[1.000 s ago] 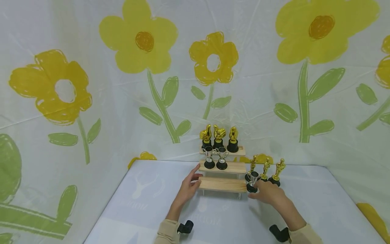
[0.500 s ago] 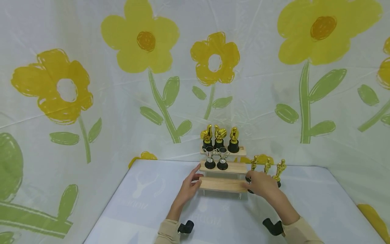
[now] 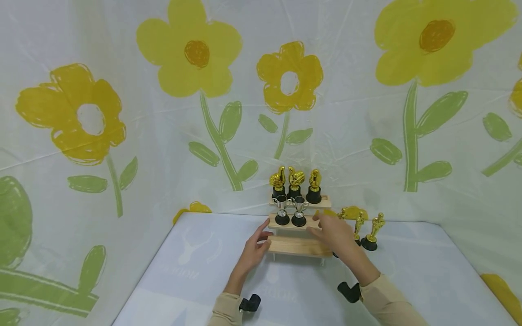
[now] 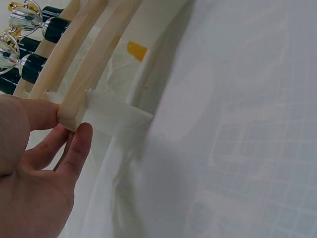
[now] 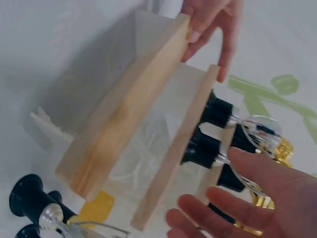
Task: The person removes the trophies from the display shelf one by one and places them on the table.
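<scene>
A three-tier wooden display stand stands on the table. My left hand holds it at the left end of the lowest board, thumb and fingertips around the board's corner in the left wrist view. Two silver trophy cups with black bases sit on the middle board, towards its left. Close to the right-hand cup is my right hand, its fingers spread and loosely bent with nothing gripped. A third silver cup shows beside the stand in the right wrist view; my right hand mostly hides it in the head view.
Gold thumb trophies and another gold trophy stand on the top board. Right of the stand, several gold figurine trophies stand on the white table. A flower-print curtain hangs behind.
My right hand has moved left and up, from the silver cup beside the stand to the right part of the middle board. The left hand has stayed at the stand's left end.
</scene>
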`<state>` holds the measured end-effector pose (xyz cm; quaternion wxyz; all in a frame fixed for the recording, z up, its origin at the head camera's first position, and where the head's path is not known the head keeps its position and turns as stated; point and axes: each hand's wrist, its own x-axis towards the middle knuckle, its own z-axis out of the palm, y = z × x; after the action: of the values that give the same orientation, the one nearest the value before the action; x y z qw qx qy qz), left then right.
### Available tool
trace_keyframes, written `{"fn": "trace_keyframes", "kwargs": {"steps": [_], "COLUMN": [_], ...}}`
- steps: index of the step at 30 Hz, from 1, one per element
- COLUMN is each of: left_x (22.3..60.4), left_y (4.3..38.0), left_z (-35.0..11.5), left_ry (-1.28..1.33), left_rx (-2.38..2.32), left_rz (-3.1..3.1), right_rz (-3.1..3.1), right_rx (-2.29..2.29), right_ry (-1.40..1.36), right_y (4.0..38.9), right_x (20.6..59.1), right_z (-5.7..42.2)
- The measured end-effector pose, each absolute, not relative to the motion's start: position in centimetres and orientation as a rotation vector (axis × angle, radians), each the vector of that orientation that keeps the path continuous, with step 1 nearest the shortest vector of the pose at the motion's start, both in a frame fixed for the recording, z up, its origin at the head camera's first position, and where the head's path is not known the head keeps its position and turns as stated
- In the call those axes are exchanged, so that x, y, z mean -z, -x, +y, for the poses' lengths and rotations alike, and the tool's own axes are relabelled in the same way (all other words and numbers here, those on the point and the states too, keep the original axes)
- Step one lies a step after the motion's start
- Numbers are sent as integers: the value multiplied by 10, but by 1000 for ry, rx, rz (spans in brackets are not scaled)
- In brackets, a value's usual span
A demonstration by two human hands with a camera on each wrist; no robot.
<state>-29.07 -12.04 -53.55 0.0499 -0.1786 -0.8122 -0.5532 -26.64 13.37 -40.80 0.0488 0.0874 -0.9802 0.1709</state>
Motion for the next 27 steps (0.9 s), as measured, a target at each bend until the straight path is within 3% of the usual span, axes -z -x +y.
{"fn": "trace_keyframes", "kwargs": {"steps": [27], "left_x": [535], "left_y": [289], "left_z": [-121], "left_ry": [561], "left_rx": [1681], "left_rz": [-2473], "right_rz": [-2637], "right_rx": [-865], "right_ry": [-221], "right_y": [313], "right_x": [449], "right_z": [105]}}
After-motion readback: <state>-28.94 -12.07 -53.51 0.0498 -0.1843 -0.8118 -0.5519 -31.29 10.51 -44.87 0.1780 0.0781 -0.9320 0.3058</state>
